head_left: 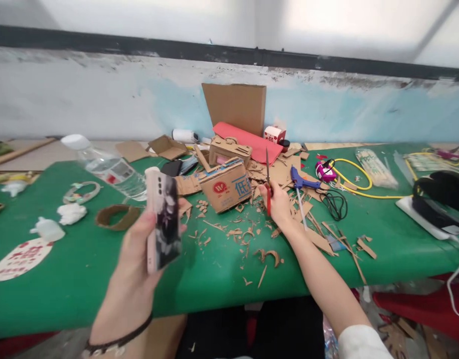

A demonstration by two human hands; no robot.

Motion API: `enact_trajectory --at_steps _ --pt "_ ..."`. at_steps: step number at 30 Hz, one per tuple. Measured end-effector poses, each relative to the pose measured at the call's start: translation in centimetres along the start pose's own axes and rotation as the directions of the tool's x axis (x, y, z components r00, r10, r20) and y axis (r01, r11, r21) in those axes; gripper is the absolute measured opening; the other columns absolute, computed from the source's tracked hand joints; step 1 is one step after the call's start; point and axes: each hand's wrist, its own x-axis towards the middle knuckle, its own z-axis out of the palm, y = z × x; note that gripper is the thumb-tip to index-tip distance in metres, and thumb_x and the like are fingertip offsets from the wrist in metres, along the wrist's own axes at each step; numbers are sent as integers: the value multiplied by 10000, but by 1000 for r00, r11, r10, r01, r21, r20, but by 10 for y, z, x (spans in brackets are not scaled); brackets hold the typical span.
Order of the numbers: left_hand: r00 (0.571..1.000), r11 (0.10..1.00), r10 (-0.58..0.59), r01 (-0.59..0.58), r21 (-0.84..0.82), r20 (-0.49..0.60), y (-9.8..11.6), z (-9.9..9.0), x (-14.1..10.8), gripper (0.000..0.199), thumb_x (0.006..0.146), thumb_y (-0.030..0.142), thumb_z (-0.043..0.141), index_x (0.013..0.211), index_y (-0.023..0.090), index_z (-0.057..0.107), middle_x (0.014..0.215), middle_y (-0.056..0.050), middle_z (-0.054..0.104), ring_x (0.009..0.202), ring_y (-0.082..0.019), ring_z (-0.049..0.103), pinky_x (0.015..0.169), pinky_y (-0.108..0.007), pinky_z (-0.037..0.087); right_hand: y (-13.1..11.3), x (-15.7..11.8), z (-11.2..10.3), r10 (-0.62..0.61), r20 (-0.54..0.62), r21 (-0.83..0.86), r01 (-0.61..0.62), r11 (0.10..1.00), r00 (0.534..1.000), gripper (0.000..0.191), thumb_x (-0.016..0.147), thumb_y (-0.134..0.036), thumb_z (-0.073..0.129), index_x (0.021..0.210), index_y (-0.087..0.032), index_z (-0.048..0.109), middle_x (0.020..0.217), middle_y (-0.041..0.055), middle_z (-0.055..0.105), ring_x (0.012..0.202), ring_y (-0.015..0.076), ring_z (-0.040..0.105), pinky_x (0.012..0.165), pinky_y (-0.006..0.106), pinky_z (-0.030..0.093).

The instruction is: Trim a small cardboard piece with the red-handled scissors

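My left hand (pixel 139 249) is wrapped round a smartphone (pixel 165 219) in a dark floral case, held upright above the front left of the table. In my right hand (pixel 279 202) is a pair of scissors (pixel 267 184) with red handles, blades pointing up and away from me. A printed cardboard box (pixel 225 187) stands tilted between the hands, with a cut cardboard piece (pixel 229 149) behind it. Cardboard scraps (pixel 247 237) lie scattered below the scissors. Right of the scissors rests a blue glue gun (pixel 304 180).
A tilted plastic bottle (pixel 109 169) and a cardboard ring (pixel 117 217) are at the left. Red paper (pixel 247 142) and a cardboard sheet (pixel 236 107) lean near the wall. A yellow cable (pixel 367 187), a bag of sticks (pixel 376 167) and a white power strip (pixel 419 217) lie right.
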Motion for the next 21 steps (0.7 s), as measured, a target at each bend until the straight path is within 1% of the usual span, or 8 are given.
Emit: enact_trajectory --at_steps 1,3,5,9,12,15,18,21 --pt "995 989 -62 71 -132 74 1 8 -8 559 924 575 724 1388 262 696 1299 -70 744 1075 -223 709 832 -302 660 0 0 -1 3 3 -2 -3 1000 1000 480 1058 -669 435 1009 -243 653 895 78 756 788 258 697 728 309 455" --pt "953 916 -143 230 -329 267 -2 23 -20 519 873 523 795 1308 249 726 1082 -47 745 800 -142 667 559 -192 582 -2 -1 -4 19 16 9 -19 1000 1000 489 1058 -671 435 1028 -239 660 908 87 761 793 264 701 723 313 458" --pt "897 864 -218 361 -353 383 -10 33 -26 534 864 463 834 1323 223 704 1032 -47 730 751 -120 658 473 -146 510 -4 -1 -7 44 20 4 -45 999 999 499 1050 -679 444 1044 -234 670 915 98 764 808 277 707 718 320 459" --pt "842 851 -356 471 -230 405 -26 42 -35 654 914 484 771 1488 224 598 1217 -109 759 980 -236 766 704 -290 662 -6 0 -10 58 23 16 -58 998 998 508 1047 -683 442 1050 -234 680 919 106 763 828 280 706 723 321 456" --pt "817 870 -367 471 -146 446 -38 53 -45 925 825 258 825 1651 312 412 1361 -90 738 1146 -284 762 959 -381 645 -5 1 -8 53 23 9 -53 999 998 521 1040 -697 437 1047 -235 677 916 108 759 840 283 702 722 319 445" --pt "861 916 -299 379 -127 411 -53 68 -52 1104 772 200 894 1693 337 300 1442 -102 703 1276 -294 712 1062 -402 602 -4 2 -7 46 28 4 -46 999 999 529 1038 -704 428 1036 -233 668 903 106 754 829 282 695 718 317 435" --pt "842 897 -293 406 -175 453 -63 75 -52 896 826 264 879 1612 248 448 1521 -141 642 1387 -317 639 1079 -394 603 -4 2 -8 36 22 -6 -36 999 999 532 1043 -701 416 1018 -230 662 880 102 747 803 276 686 715 316 433" --pt "734 787 -379 576 -222 564 -66 71 -50 695 927 334 752 1568 258 494 1530 -144 623 1363 -360 655 963 -467 671 -5 2 -10 32 15 -8 -32 999 999 530 1052 -690 409 1009 -229 667 870 101 747 800 274 686 726 316 439"
